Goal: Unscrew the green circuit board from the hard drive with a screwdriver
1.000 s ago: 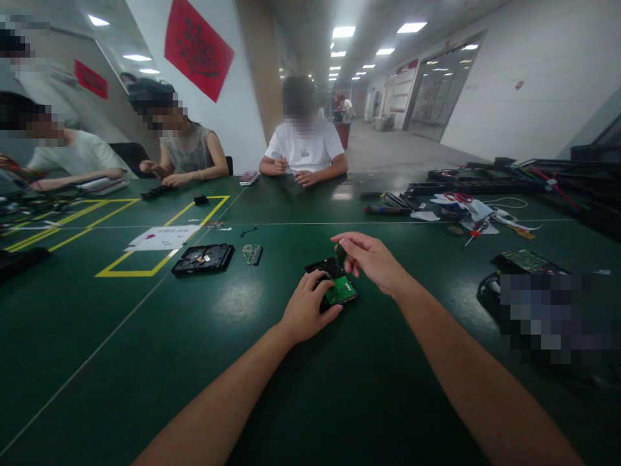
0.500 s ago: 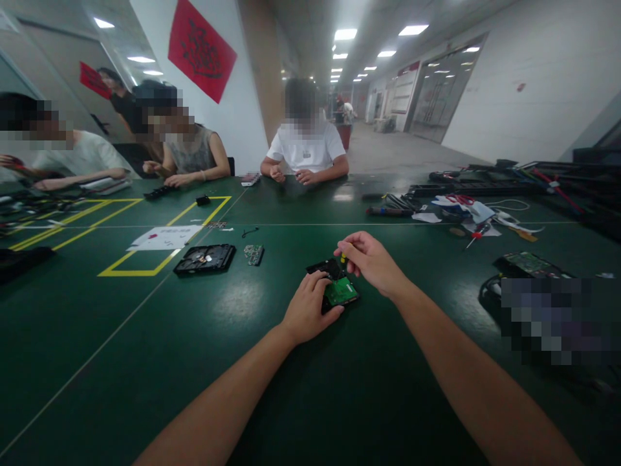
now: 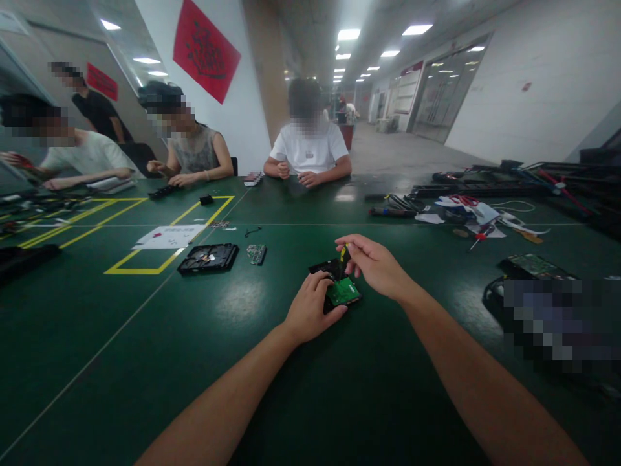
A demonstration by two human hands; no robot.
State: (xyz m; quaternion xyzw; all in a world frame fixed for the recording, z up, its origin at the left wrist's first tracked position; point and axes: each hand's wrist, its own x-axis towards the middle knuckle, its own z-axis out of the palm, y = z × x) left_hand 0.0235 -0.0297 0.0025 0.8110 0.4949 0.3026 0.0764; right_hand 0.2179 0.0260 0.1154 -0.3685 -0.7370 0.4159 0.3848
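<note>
A hard drive (image 3: 345,292) with a green circuit board on its upper face lies on the dark green table in front of me. Wrapped over its left side is my left hand (image 3: 310,305), thumb at the near edge and fingers on top. My right hand (image 3: 371,262) is closed around a yellow and black screwdriver (image 3: 345,254), held upright above the drive. The screwdriver's tip points down at the board; whether it touches a screw is too small to tell.
An opened black drive casing (image 3: 208,258) and a small circuit board (image 3: 256,254) lie to the left, near a white paper (image 3: 169,237). At right are a red screwdriver (image 3: 480,238), cables and a larger board (image 3: 536,266). Co-workers sit across the table (image 3: 272,388).
My right hand turns and shifts slightly on the screwdriver while my left hand stays on the hard drive. In the background, a person in black has moved left. The view has shifted a little.
</note>
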